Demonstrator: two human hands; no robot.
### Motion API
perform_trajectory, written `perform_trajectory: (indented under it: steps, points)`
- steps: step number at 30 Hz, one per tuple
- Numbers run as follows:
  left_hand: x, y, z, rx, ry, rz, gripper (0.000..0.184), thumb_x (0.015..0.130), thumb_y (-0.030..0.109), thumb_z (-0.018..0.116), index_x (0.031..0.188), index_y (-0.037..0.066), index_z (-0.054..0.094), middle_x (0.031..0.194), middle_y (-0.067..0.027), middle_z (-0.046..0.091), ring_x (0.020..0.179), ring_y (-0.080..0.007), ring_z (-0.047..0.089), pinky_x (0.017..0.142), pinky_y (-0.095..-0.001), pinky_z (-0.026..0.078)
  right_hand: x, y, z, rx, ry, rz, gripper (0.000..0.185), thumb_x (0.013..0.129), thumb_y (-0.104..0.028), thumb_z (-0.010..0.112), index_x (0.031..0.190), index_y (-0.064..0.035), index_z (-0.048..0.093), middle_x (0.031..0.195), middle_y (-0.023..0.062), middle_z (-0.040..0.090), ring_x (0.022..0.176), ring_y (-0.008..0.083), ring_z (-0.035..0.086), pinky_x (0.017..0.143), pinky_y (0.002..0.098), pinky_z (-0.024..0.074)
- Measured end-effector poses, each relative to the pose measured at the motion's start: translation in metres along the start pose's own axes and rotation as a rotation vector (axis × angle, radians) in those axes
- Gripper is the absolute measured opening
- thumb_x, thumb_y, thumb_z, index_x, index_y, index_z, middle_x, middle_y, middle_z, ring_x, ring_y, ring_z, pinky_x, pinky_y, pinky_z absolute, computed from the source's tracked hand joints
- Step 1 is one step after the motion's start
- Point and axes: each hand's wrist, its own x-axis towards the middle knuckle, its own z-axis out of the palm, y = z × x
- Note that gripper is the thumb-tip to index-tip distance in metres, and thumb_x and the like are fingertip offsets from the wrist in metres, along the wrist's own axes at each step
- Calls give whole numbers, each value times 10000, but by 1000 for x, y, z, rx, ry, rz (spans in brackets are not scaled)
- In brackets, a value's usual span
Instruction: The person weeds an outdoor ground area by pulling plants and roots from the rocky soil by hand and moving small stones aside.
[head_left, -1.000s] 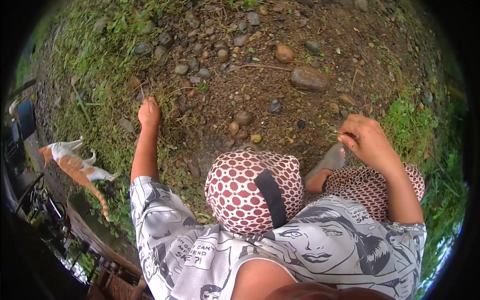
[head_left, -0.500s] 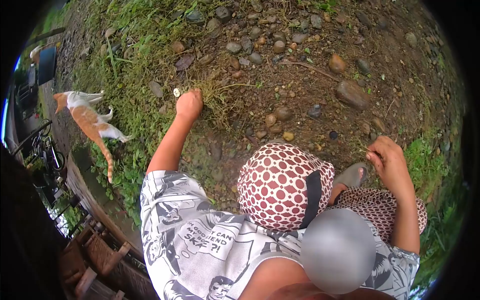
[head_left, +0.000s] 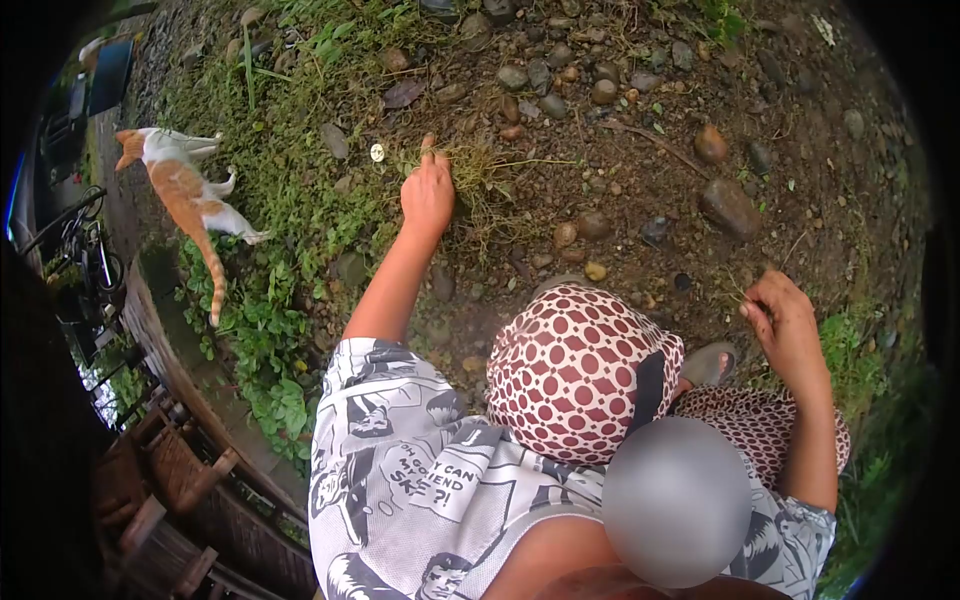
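Observation:
My left hand [head_left: 428,196] reaches down to the ground, one or two fingers stretched forward, at the left edge of a loose tuft of pulled grass [head_left: 490,185]. Just left of it lies a small pale round object [head_left: 377,152]. On the right, my right hand [head_left: 783,318] is held above the soil beside my sandalled foot [head_left: 708,364], thumb and fingertips pinched on thin grass stems [head_left: 735,292]. My patterned knee [head_left: 575,370] is between the two hands.
An orange and white cat [head_left: 180,190] is at the left on the ground. Stones, among them a large brown one [head_left: 731,208], dot the soil ahead. Leafy weeds [head_left: 275,385] grow at the left, near wooden structures [head_left: 180,480] and a bicycle [head_left: 95,250].
The view has shifted left, so the ground and cat appear displaced. My left hand has moved from the weeds to the grass tuft, and its fingers have stretched out. My right hand keeps its pinch.

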Motion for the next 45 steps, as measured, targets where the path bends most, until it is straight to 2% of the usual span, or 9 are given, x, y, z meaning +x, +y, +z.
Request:
perform_trajectory:
  steps: [4,7,11,12,15,16,19,29,45]
  points:
    - [27,-8,16,144,-6,67,529,863,80,444,1388,76,384,1427,-248,340,697,-332,655,564,-395,522,-7,8,2,-1,35,16,140,743,-21,651,802,29,534,769,157,522,730,348,519,662,401,421]
    - [36,-17,25,155,-59,-75,669,843,40,438,1472,91,216,1482,-233,246,698,-327,660,546,-388,525,-14,13,3,29,70,83,136,743,-17,650,797,32,535,765,154,525,727,339,523,658,393,422]
    - [47,-32,35,133,6,-133,654,865,35,404,1474,49,165,1461,-241,286,717,-331,664,555,-403,536,-17,20,1,16,73,114,135,753,-29,649,796,31,536,755,148,522,718,333,518,657,389,421]
    - [47,-27,28,150,83,-136,494,892,70,413,1376,-6,356,1327,-257,457,724,-339,664,565,-407,540,-17,20,1,15,73,126,136,756,-34,648,794,31,535,753,147,521,717,332,516,660,389,420]
    - [64,-43,32,129,24,-192,274,902,106,427,1114,-14,553,1111,-247,583,721,-339,665,569,-404,543,-17,20,-2,-15,76,119,140,766,-49,645,787,28,530,746,146,515,715,329,510,666,388,417]
    - [69,-45,33,83,139,-248,196,904,120,424,879,1,577,901,-214,623,712,-349,663,576,-412,544,-16,20,-3,-30,79,108,142,769,-54,643,784,27,527,744,146,513,714,328,508,668,389,415]
    - [73,-45,16,248,61,-53,233,913,156,423,934,-6,589,819,-197,652,707,-344,668,632,-408,552,-16,18,-4,-20,88,102,146,775,-65,640,777,22,522,733,144,506,712,325,505,668,389,411]
    - [95,-45,-12,266,-320,24,265,830,137,471,958,12,666,976,-205,668,889,-349,661,773,-428,530,-19,24,0,5,83,103,156,787,-97,638,777,17,532,727,135,504,696,316,503,657,384,409]
    - [24,-35,1,-29,-172,0,133,693,116,620,795,34,643,839,-192,659,806,-364,641,724,-456,520,-11,24,2,42,79,86,152,778,-59,634,761,23,507,694,137,477,664,299,480,628,364,399]
